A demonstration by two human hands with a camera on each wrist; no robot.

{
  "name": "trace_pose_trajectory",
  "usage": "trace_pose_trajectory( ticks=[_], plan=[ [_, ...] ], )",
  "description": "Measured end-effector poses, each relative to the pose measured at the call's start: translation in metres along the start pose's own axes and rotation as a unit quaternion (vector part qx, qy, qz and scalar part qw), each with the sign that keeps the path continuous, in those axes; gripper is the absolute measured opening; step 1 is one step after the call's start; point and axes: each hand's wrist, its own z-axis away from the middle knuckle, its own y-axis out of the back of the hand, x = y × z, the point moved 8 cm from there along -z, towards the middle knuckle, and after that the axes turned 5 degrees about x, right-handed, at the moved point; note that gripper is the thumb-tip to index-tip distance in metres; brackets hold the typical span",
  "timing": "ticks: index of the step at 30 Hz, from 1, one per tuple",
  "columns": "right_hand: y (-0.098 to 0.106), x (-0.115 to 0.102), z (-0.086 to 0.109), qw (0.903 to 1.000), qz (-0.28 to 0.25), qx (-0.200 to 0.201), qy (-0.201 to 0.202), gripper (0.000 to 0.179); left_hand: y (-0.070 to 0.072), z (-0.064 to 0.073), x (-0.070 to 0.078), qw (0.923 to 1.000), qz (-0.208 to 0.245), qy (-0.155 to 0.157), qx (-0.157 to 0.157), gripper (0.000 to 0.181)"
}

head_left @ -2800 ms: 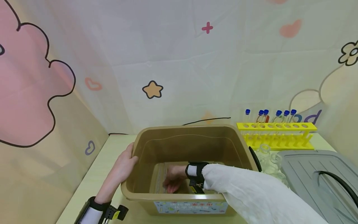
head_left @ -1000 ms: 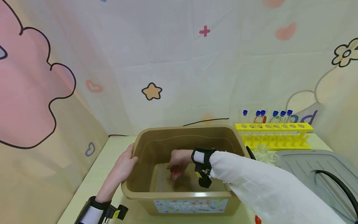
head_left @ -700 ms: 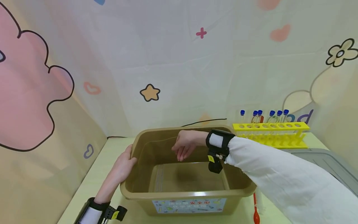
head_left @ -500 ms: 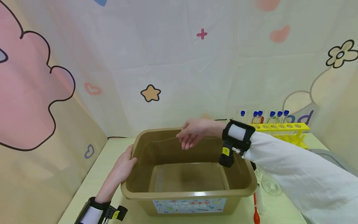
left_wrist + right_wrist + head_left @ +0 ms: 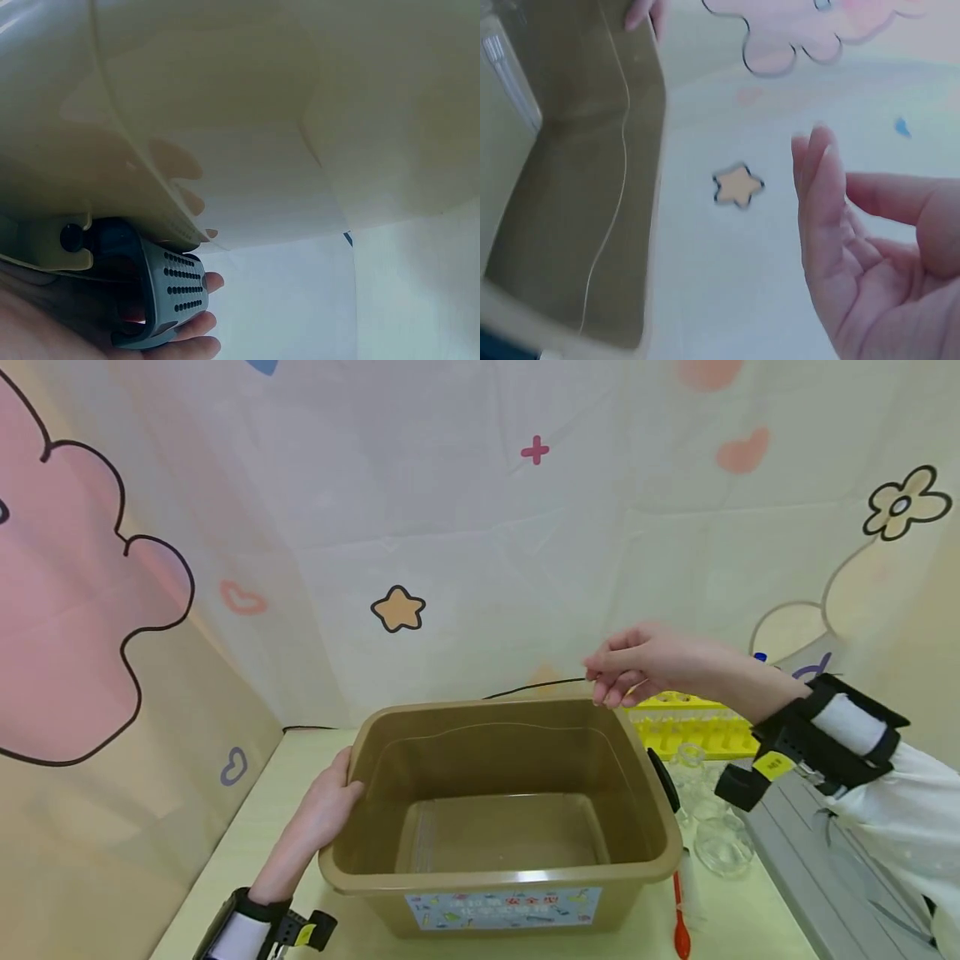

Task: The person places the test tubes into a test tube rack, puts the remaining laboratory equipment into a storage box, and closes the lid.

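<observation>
One bin [image 5: 480,760] on bench [image 5: 251,847], beside glass flasks [image 5: 723,847]. I see left hand [image 5: 327,806] curled round bin's handle [image 5: 180,289]; right hand [image 5: 648,662] loose, fingers relaxed, in air near back right corner.

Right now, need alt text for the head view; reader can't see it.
A left hand holds the left side of a brown bin while the right hand, apparently empty, hovers by its far right corner. At right are a yellow test-tube rack, clear glassware, a grey lid and a red spoon-like tool.
</observation>
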Motion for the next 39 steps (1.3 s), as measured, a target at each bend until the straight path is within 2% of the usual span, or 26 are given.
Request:
trace_pose_trajectory(
  ticks=[3,7,9,12,16,19,22,25,28,32,39],
  plan=[
    [0.022,0.017,0.012,0.9993,0.001,0.037,-0.003,0.028,0.001,0.0,0.0,1.0,-0.003,0.0,0.001,0.052],
    [0.049,0.045,0.032,0.9942,0.036,0.101,-0.008,0.033,0.002,0.001,0.0,1.0,-0.001,-0.002,0.001,0.051],
    [0.057,0.062,0.041,0.9906,0.052,0.126,-0.016,0.033,0.002,0.001,0.0,1.0,0.0,-0.003,-0.001,0.051],
    [0.061,0.088,0.051,0.9872,0.061,0.143,-0.034,0.033,0.003,0.001,0.0,1.0,0.0,-0.004,-0.002,0.051],
    [0.054,0.122,0.058,0.9875,0.061,0.136,-0.051,0.03,0.003,0.0,-0.001,1.0,-0.001,-0.003,-0.001,0.051],
    [0.041,0.149,0.057,0.9863,0.067,0.133,-0.07,0.028,0.003,-0.001,-0.001,1.0,0.001,-0.001,-0.001,0.051],
    [0.022,0.176,0.055,0.9828,0.092,0.13,-0.093,0.024,0.002,-0.001,-0.002,1.0,0.0,-0.001,-0.003,0.052],
    [0.002,0.197,0.053,0.9794,0.137,0.116,-0.093,0.018,0.001,-0.001,-0.002,1.0,-0.001,-0.001,-0.003,0.051],
    [-0.014,0.209,0.05,0.9736,0.189,0.107,-0.07,0.017,0.001,-0.001,-0.002,1.0,0.001,-0.001,-0.004,0.051],
    [-0.025,0.22,0.045,0.9607,0.248,0.115,-0.047,0.018,0.0,-0.001,-0.003,1.0,0.004,-0.002,-0.004,0.052],
    [-0.03,0.236,0.043,0.9465,0.289,0.127,-0.065,0.026,0.0,-0.001,-0.002,1.0,0.005,-0.002,-0.004,0.053]
  ],
)
